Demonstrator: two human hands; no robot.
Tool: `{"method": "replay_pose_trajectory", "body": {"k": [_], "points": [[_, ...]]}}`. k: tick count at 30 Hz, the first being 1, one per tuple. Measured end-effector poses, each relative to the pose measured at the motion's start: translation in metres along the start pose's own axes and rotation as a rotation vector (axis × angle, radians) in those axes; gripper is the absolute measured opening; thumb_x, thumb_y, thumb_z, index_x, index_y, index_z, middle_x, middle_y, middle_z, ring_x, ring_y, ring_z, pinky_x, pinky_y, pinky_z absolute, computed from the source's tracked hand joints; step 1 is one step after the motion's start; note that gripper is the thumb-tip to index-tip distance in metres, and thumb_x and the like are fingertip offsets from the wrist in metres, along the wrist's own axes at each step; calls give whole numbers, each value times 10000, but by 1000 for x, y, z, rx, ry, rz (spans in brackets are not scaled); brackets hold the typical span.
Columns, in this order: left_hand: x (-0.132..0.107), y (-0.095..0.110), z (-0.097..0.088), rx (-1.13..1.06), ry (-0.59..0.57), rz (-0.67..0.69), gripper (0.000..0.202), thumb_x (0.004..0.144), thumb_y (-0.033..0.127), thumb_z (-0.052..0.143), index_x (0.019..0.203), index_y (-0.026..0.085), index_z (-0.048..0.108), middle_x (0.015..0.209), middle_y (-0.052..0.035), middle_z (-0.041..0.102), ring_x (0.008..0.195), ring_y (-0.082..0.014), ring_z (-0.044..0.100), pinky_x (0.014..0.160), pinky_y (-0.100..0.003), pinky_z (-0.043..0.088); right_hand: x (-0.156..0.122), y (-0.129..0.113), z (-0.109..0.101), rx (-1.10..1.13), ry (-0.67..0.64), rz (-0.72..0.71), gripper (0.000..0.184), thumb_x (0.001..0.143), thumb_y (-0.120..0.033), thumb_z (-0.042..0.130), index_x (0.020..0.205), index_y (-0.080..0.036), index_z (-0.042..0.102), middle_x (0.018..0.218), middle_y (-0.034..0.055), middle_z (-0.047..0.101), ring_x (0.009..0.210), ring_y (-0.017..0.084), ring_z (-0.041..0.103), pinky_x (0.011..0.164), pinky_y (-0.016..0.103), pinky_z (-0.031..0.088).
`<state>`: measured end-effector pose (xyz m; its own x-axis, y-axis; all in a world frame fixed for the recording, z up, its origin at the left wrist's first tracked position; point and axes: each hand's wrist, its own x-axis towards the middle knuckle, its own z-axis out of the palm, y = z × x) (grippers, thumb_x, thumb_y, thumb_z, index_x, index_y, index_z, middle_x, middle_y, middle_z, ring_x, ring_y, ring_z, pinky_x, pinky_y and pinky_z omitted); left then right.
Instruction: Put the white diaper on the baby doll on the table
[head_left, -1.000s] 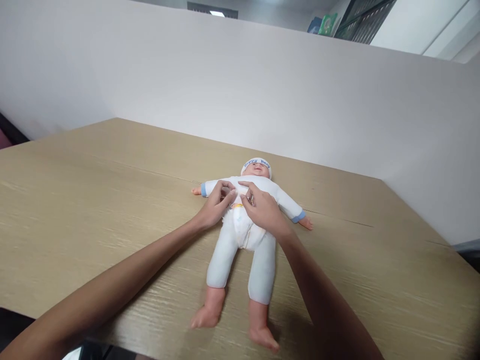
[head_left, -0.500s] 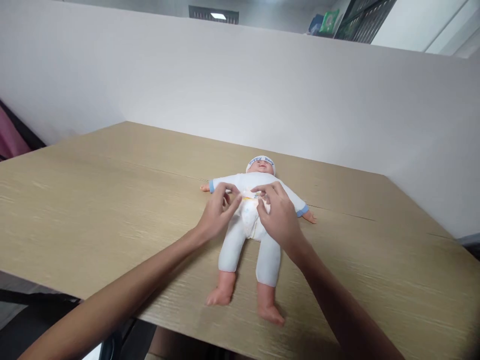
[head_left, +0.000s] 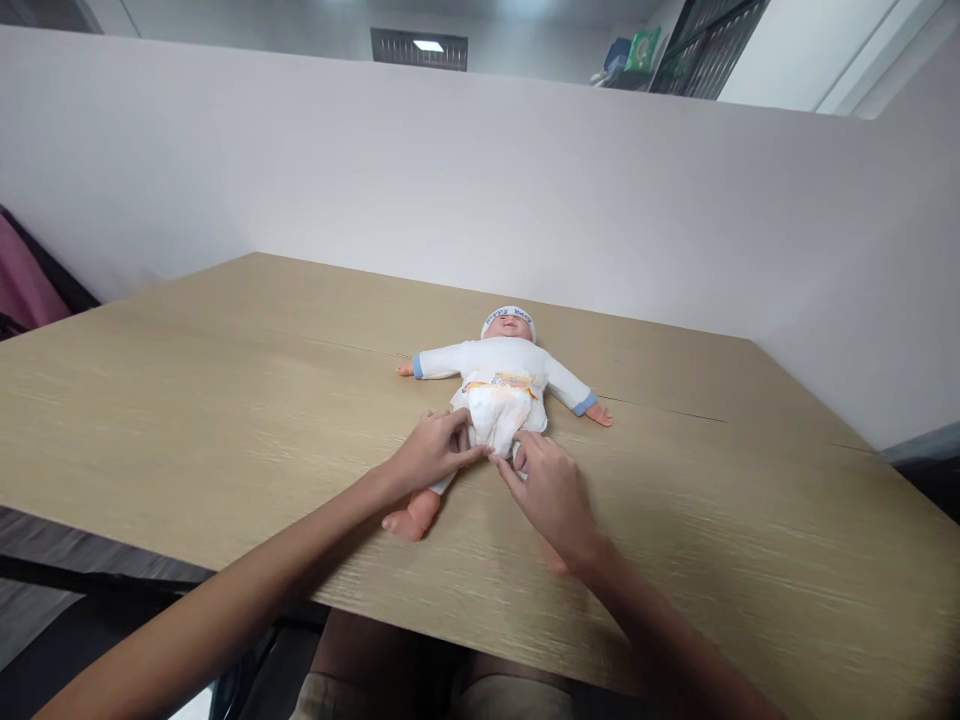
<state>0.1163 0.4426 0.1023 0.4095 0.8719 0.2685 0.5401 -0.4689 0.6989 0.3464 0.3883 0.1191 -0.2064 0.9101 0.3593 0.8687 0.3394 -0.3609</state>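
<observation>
A baby doll in a white suit and a white cap lies on its back on the wooden table, arms spread. A white diaper with an orange band shows at its waist. My left hand pinches the white trouser cloth at the doll's left thigh. My right hand grips the cloth at the other thigh and hides that leg. One bare foot sticks out below my left hand.
A white partition wall runs along the table's far and right edges. The table's near edge lies just below my forearms, with my lap under it. A pink cloth shows at the far left.
Both hands have slid from the doll's waist down to its thighs, taking the white trousers down; the diaper is now uncovered. The view has shifted back a little.
</observation>
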Motion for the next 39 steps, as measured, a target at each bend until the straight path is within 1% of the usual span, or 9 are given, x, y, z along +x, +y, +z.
{"method": "replay_pose_trajectory", "body": {"k": [5,11,15,18,22,25,28,34,39], "points": [[5,-3,1,-4,-24,18,465,1017,601,687,761,227,585,730,10,595,742,-209,549,804,-373,424,1,-1,10,57,33,-17,236,1039,-327,687,837,-250,590,894,44,677,833,234,627,708,349,435],[0,3,-4,-82,34,124,314,1037,504,683,901,226,632,1141,-76,673,1081,-273,629,1007,-429,489,-7,3,11,79,60,-63,71,1059,-306,628,1074,-260,680,1166,96,730,1031,313,638,879,466,524],[2,2,-5,-90,5,141,305,1045,471,666,873,228,597,1086,-67,680,1067,-274,612,1010,-429,486,-7,2,13,87,24,-52,72,1048,-324,640,1052,-253,632,1118,94,753,1041,331,623,882,469,512],[3,-3,-3,-129,7,80,312,1009,488,708,882,235,578,920,-30,642,946,-250,577,906,-393,479,-4,1,15,163,52,14,123,1026,-360,664,1017,-256,598,1017,79,742,988,309,638,838,427,502],[4,-11,8,-420,81,-44,366,917,456,822,1017,243,541,939,1,630,860,-196,575,795,-331,472,-1,1,11,351,105,217,293,976,-466,737,1103,-254,579,981,45,744,770,228,631,705,356,477],[2,-16,16,-615,137,-118,484,857,436,889,1075,251,500,1015,-16,661,928,-197,644,838,-335,521,0,7,4,427,120,298,394,937,-539,787,1128,-254,595,979,29,774,673,195,595,667,341,462],[-1,-17,18,-668,169,-181,532,817,434,932,1116,243,536,1068,-37,699,1005,-217,700,902,-357,550,0,14,-4,407,99,274,370,924,-574,805,1061,-258,672,1029,44,812,699,207,621,709,358,478],[-3,-7,3,-350,54,-138,356,909,491,852,1078,205,726,1058,-44,765,934,-212,668,845,-341,501,0,12,-9,301,54,203,360,951,-624,775,1018,-271,790,960,48,818,913,284,693,815,388,490],[-1,0,-7,-510,-40,-185,391,921,526,832,1102,192,739,1106,-66,777,982,-230,682,859,-349,504,0,6,-6,323,54,242,293,952,-546,780,973,-256,810,952,53,811,907,272,678,823,382,497]]}}
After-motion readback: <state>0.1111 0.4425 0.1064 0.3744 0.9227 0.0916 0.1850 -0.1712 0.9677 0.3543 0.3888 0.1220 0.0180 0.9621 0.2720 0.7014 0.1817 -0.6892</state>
